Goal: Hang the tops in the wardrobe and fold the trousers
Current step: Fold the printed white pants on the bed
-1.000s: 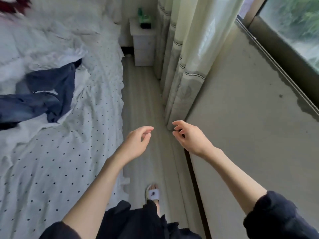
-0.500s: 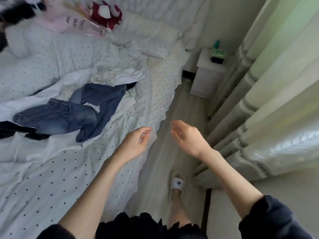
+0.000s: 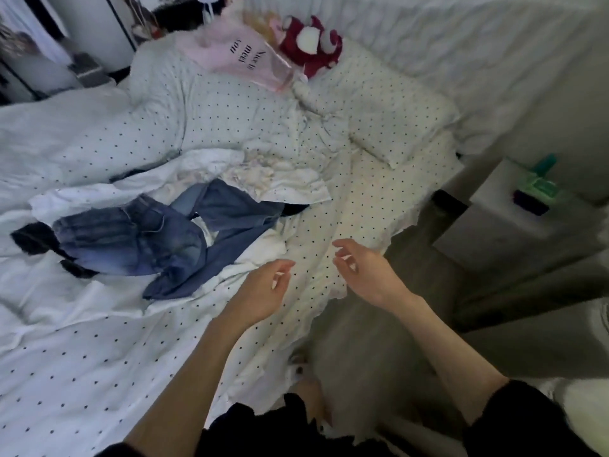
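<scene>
Blue jeans (image 3: 158, 239) lie crumpled on the polka-dot bed (image 3: 99, 357), left of centre. A white garment (image 3: 280, 183) is bunched just behind them, and a dark garment (image 3: 33, 240) pokes out at their left end. A pink top (image 3: 240, 61) with dark lettering lies near the head of the bed. My left hand (image 3: 263, 288) hovers over the bed edge, right of the jeans, fingers loosely curled and holding nothing. My right hand (image 3: 365, 272) hangs beside it over the bed's edge, also empty with relaxed fingers.
A red plush toy (image 3: 309, 44) and a spotted pillow (image 3: 379, 103) sit at the head of the bed. A white nightstand (image 3: 514, 239) with a green item (image 3: 540, 186) stands at right. A strip of floor (image 3: 379, 341) runs between bed and nightstand.
The view has swung left from the curtain and window ledge onto the bed. Both hands stay raised and empty, now above the bed edge near the jeans.
</scene>
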`<move>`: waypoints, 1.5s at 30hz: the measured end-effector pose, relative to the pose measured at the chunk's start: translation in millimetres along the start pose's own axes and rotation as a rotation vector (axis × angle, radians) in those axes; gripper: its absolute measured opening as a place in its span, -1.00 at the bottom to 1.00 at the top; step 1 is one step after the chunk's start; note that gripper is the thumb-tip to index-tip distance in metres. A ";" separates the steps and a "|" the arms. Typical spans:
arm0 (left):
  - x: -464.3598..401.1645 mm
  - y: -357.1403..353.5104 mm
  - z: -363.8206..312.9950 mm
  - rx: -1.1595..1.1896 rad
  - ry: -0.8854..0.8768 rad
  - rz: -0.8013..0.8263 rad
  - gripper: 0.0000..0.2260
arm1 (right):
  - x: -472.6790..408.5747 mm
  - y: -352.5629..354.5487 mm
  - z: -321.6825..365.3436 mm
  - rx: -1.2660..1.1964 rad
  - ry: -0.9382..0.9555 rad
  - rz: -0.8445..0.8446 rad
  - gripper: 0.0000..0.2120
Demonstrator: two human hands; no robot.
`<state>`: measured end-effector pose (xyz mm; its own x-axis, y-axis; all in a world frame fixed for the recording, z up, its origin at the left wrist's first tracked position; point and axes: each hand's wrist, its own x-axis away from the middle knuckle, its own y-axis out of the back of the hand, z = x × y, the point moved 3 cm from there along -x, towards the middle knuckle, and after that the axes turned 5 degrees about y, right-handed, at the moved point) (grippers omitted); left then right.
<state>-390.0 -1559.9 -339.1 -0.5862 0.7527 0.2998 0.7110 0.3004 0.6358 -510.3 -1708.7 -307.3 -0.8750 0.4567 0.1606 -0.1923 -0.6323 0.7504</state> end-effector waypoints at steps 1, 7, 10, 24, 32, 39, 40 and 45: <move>-12.8 -1.2 -3.7 -0.003 0.009 -0.010 -0.73 | -15.1 3.9 -5.7 0.004 0.016 0.018 -0.65; -100.4 0.4 -12.8 0.054 0.094 -0.085 -0.72 | -121.9 23.9 -35.6 0.042 0.084 0.105 -0.66; -155.7 11.5 -4.8 0.059 0.156 -0.125 -0.71 | -189.8 31.9 -44.8 0.043 0.108 0.142 -0.65; -378.2 9.5 100.2 0.081 0.550 -0.280 -0.56 | -453.9 -35.9 -107.6 0.229 0.224 0.484 -0.61; -464.5 -0.7 164.9 -0.016 0.743 -0.450 -0.38 | -547.8 -112.9 -127.4 0.211 0.506 0.487 -0.59; -474.5 -15.8 135.0 0.177 0.696 -0.446 -0.88 | -591.6 -117.1 -119.8 0.076 0.541 0.468 -0.56; -472.3 -21.6 123.5 0.189 0.655 -0.394 -0.85 | -598.1 -116.2 -118.1 0.130 0.530 0.507 -0.50; -461.5 -27.3 90.0 0.218 0.529 -0.155 -0.86 | -594.7 -127.8 -108.6 0.360 0.435 0.851 -0.20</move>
<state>-103.9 -1862.8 -558.9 -0.7640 0.3130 0.5642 0.6319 0.5394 0.5565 -13.7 -1967.4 -568.3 -0.7586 -0.3682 0.5375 0.6506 -0.3832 0.6557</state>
